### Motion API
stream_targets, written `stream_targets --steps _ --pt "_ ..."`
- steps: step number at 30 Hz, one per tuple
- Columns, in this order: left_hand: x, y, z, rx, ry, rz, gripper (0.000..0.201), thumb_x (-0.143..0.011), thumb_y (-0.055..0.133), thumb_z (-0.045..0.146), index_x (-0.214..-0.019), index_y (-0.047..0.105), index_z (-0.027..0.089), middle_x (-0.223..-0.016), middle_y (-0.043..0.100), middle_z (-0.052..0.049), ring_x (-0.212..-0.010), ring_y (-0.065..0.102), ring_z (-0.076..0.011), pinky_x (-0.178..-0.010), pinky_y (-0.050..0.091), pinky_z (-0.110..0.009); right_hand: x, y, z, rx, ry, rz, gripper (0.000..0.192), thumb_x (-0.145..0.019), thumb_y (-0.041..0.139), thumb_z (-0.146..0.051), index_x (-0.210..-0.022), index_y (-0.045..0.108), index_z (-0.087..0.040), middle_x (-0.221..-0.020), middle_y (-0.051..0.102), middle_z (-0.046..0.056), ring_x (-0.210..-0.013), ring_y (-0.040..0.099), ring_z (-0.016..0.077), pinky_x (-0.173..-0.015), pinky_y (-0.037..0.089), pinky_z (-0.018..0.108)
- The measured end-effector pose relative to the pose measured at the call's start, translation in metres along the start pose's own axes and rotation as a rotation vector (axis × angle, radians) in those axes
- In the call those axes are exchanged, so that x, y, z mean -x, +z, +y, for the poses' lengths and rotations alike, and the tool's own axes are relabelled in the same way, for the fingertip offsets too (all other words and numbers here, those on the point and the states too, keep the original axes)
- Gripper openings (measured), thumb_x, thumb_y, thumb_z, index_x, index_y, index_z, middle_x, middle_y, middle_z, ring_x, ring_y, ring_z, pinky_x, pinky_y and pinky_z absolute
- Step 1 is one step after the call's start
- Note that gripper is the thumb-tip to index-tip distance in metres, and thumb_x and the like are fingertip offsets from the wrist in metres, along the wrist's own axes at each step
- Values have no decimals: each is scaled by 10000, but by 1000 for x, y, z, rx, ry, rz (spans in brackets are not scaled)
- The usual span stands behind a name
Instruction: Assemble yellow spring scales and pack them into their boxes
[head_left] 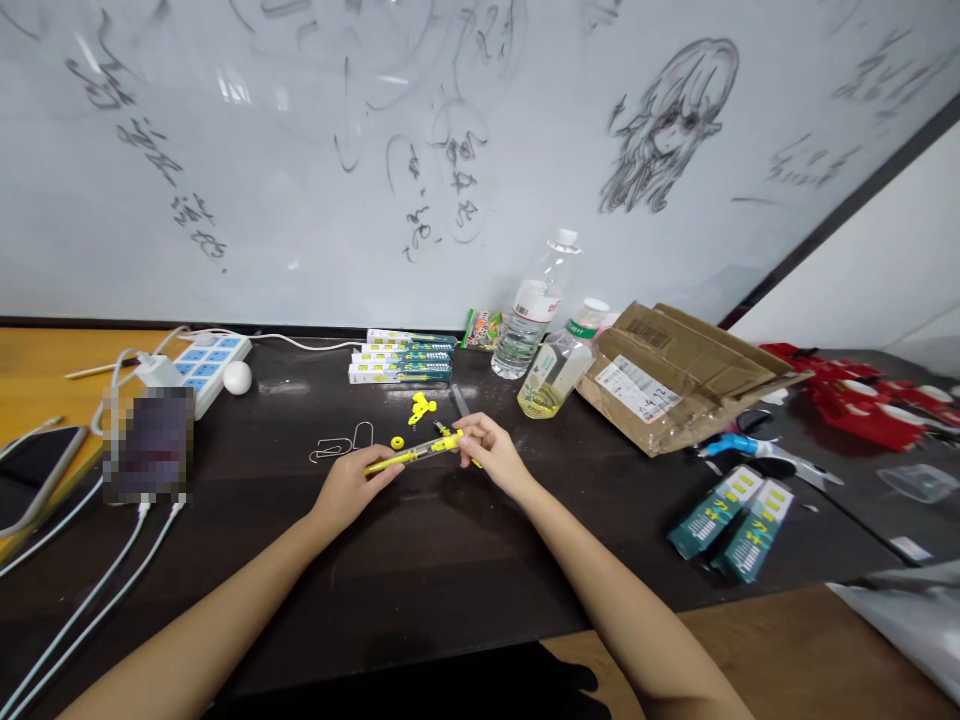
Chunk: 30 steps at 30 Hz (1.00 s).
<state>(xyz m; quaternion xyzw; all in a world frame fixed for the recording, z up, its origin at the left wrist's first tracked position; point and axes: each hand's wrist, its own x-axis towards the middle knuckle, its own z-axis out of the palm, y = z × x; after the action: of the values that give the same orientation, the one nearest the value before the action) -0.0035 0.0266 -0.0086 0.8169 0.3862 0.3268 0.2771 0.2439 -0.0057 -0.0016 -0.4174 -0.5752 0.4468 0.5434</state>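
Note:
My left hand pinches the left end of a yellow pen with a see-through barrel. At its other end my right hand has its fingertips closed on the yellow tip part. The pen lies nearly level between both hands, just above the dark desk. A small yellow ring rests behind the pen. Farther back are several small yellow pieces in a cluster. Close behind my right hand lies a clear grey tube, and a small pointed part is partly hidden there. Bent wire paper clips lie beyond my left hand.
Behind stand slim boxes, a water bottle, a bottle of yellowish liquid and a cardboard parcel. At right lie two green boxes. A power strip, white cables and a phone occupy the left.

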Motion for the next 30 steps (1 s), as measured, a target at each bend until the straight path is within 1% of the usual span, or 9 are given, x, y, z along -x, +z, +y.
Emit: stream_targets --steps 5,8,11,13,15,19,23,26,30 --pt "-2 -1 -2 62 -37 44 259 -829 556 427 -857 657 190 -812 693 -2 -733 629 -164 -680 458 -232 0 0 2 -22 21 -22 365 -818 585 -468 -1064 516 -207 -747 641 5 -498 531 90 -498 435 237" --pt "-3 -1 -3 111 -69 69 267 -818 556 429 -823 650 179 -783 682 -3 -719 619 -163 -660 454 -227 0 -3 3 87 12 64 373 -872 468 -498 -1106 495 -209 -763 626 22 -548 537 120 -493 431 252" --pt "-4 -2 -2 136 -87 81 277 -807 559 438 -802 646 175 -764 673 -4 -713 611 -164 -659 453 -229 0 -8 5 536 -121 156 269 -873 497 -413 -1035 547 -204 -803 596 38 -672 537 157 -607 451 294" --pt "-4 -3 -2 140 -96 86 287 -802 559 448 -796 646 175 -744 666 -1 -696 604 -163 -647 449 -230 1 -10 8 923 -217 115 186 -850 552 -330 -984 588 -206 -876 586 59 -805 530 194 -737 445 333" --pt "-4 -3 -2 133 -101 89 295 -802 556 455 -792 647 174 -720 657 1 -670 593 -157 -628 440 -228 1 -11 13 1219 -247 33 141 -856 545 -276 -962 610 -208 -932 579 78 -883 510 223 -781 424 346" --pt "-4 -2 -3 120 -92 74 295 -811 550 454 -802 650 176 -725 652 2 -665 587 -152 -625 430 -225 -2 -13 20 1457 -188 19 127 -870 504 -203 -925 618 -193 -909 587 92 -868 509 232 -738 408 330" --pt "-4 -1 -5 103 -94 58 284 -810 560 449 -811 656 181 -749 666 2 -689 602 -157 -638 434 -224 -4 -17 18 1290 -151 157 121 -858 505 -197 -887 621 -182 -846 592 80 -829 519 220 -742 407 327" --pt "-4 0 -5 87 -91 47 286 -813 560 450 -809 660 183 -753 674 4 -696 611 -159 -647 440 -224 -3 -16 13 822 -168 207 182 -882 478 -283 -955 614 -186 -817 596 48 -762 536 180 -717 429 307" --pt "-3 0 -5 62 -81 15 294 -827 545 458 -812 665 190 -791 691 -1 -718 627 -162 -671 456 -230 -1 -7 10 278 -92 132 251 -837 546 -412 -950 599 -195 -749 586 13 -648 534 134 -600 430 266"
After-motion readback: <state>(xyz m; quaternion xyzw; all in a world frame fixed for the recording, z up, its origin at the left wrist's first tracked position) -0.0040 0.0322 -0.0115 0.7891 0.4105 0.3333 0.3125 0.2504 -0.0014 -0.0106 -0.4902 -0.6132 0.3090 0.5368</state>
